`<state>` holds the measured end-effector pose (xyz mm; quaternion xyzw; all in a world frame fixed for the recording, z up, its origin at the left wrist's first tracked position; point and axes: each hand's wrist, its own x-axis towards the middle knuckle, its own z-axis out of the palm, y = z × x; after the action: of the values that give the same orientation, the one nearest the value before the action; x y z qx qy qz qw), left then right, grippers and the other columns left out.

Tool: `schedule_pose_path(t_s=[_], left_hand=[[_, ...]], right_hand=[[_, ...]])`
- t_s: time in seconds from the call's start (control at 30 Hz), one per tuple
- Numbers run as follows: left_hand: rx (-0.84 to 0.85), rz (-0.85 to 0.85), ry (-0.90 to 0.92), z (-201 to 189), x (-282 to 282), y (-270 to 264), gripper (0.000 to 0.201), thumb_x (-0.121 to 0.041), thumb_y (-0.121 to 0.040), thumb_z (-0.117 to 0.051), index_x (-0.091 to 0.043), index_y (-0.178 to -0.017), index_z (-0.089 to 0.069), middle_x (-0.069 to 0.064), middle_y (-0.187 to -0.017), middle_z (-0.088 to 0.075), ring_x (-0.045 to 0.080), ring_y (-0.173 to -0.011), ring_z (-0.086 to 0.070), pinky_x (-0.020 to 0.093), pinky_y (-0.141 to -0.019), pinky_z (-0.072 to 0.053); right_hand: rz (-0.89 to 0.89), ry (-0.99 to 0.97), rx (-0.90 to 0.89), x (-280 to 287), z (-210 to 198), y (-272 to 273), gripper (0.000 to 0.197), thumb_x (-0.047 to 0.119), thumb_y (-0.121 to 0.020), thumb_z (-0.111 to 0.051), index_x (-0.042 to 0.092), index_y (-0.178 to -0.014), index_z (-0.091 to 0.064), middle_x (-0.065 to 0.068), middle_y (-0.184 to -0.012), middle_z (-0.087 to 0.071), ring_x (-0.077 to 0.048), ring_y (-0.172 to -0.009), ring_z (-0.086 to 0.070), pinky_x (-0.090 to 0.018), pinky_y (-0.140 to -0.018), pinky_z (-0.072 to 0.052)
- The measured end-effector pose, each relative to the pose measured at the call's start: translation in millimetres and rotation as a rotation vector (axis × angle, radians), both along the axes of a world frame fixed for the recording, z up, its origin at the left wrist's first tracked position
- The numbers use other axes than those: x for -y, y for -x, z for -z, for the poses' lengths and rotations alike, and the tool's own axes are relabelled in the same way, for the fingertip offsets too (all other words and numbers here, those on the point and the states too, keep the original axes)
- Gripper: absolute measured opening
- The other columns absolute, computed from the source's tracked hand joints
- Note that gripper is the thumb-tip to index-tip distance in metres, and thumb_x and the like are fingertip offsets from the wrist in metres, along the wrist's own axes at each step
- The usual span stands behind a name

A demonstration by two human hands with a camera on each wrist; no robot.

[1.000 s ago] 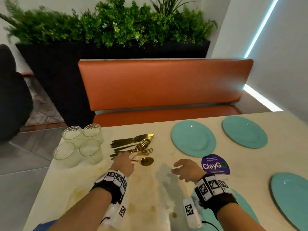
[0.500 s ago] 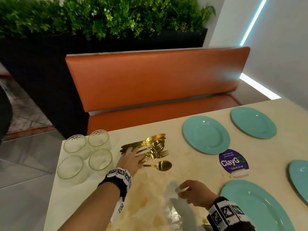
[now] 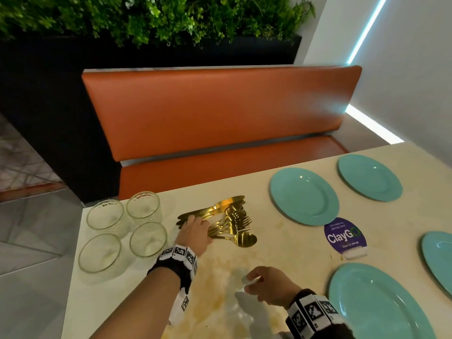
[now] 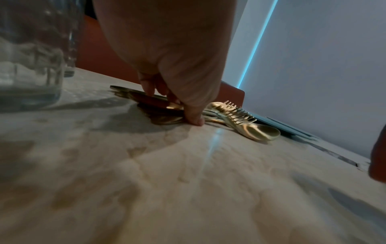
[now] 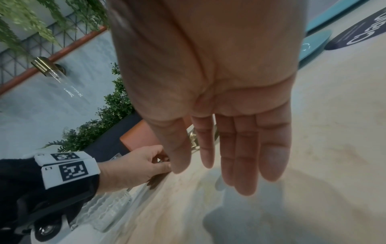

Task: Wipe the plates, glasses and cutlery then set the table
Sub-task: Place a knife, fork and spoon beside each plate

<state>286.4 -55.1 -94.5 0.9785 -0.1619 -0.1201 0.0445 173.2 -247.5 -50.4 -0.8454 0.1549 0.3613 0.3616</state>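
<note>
Gold cutlery (image 3: 230,221) lies in a pile on the pale table (image 3: 288,245): knives (image 3: 227,203) at the back, forks in the middle, a spoon (image 3: 244,239) in front. My left hand (image 3: 195,225) is over the handle ends. In the left wrist view its thumb and fingers (image 4: 171,105) curl round the cutlery handles (image 4: 154,99), thumb tip on the table. My right hand (image 3: 254,280) hovers nearer me; the right wrist view shows its fingers (image 5: 238,156) straight and its palm empty. Several teal plates (image 3: 303,195) (image 3: 369,177) (image 3: 376,304) lie to the right.
Several clear glasses (image 3: 146,238) stand close to the left of my left hand, near the table's left edge (image 3: 73,277). A purple ClayGo sticker (image 3: 344,237) lies between the plates. An orange bench (image 3: 220,111) runs behind the table, with a planter behind it.
My left hand has slid onto the cutlery handles and curled round them; the forks now lie bunched together. My right hand has drawn back toward me.
</note>
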Motion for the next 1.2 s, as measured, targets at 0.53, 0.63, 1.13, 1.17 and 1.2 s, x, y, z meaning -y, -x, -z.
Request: schedule_pose_path(t_s=[0.53,0.63,1.13,1.17,1.2], left_hand=[[-0.159,0.0,-0.079,-7,21,5,0.03,-0.007,-0.096,-0.032,-0.005,-0.124,-0.045,0.013,-0.127,-0.051,0.028,-0.119,-0.047,0.035,-0.097,-0.039],[-0.202,-0.037,-0.001,-13,26,12,0.03,-0.007,-0.097,-0.029,-0.004,-0.122,-0.044,0.015,-0.125,-0.054,0.029,-0.115,-0.053,0.036,-0.093,-0.042],[-0.524,0.006,0.539,-67,104,64,0.035,-0.015,-0.099,-0.04,-0.001,-0.131,-0.037,0.016,-0.129,-0.052,0.026,-0.117,-0.054,0.028,-0.091,-0.044],[-0.527,-0.002,0.536,-67,106,63,0.034,-0.014,-0.098,-0.04,-0.002,-0.129,-0.039,0.015,-0.129,-0.051,0.027,-0.117,-0.054,0.029,-0.088,-0.045],[-0.525,-0.001,0.53,-67,107,63,0.032,-0.013,-0.097,-0.041,-0.002,-0.128,-0.04,0.016,-0.129,-0.051,0.028,-0.116,-0.055,0.031,-0.087,-0.047]], right_hand=[[0.114,-0.117,-0.068,-11,-6,-23,0.017,0.026,-0.087,-0.06,0.018,-0.102,-0.055,-0.004,-0.087,-0.061,-0.009,-0.062,-0.056,-0.017,-0.052,-0.042],[0.136,-0.146,-0.079,-10,-8,-22,0.014,0.024,-0.089,-0.058,0.018,-0.102,-0.054,0.001,-0.082,-0.061,-0.009,-0.061,-0.056,-0.017,-0.052,-0.042],[0.762,-0.556,0.049,9,-31,-24,0.032,0.03,-0.098,-0.041,0.005,-0.112,-0.057,-0.016,-0.105,-0.066,-0.029,-0.096,-0.062,-0.039,-0.072,-0.053],[0.792,-0.567,0.058,11,-31,-23,0.031,0.027,-0.098,-0.041,0.004,-0.11,-0.058,-0.016,-0.102,-0.066,-0.03,-0.094,-0.062,-0.04,-0.071,-0.053],[0.819,-0.569,0.065,12,-32,-23,0.03,0.025,-0.098,-0.042,0.002,-0.107,-0.058,-0.016,-0.097,-0.066,-0.03,-0.089,-0.062,-0.041,-0.07,-0.053]])
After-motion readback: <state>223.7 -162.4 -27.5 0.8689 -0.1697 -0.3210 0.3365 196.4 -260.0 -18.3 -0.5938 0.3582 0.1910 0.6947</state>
